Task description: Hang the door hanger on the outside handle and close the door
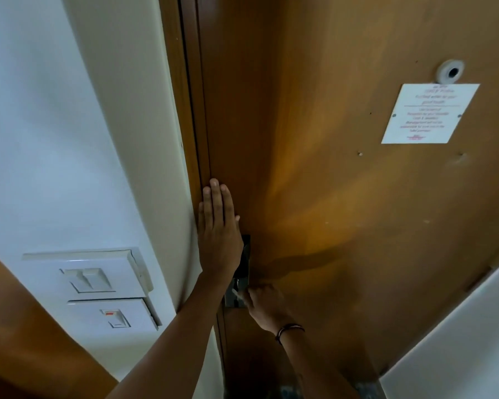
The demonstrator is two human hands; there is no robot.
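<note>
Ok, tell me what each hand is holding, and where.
The left hand holds nothing; it lies flat on the door. The right hand is at the lock plate; whether it grips anything cannot be told.

White notice (429, 113) with red print, too blurred to read: landmark. Peephole (450, 72) just above notice's top edge. Double rocker switch plate (84, 276) on white wall (41, 139), far left of notice and lower. Second switch plate (114, 316) with red indicator directly beneath first. Pale panel (458, 341) below notice, at lower right.
</note>
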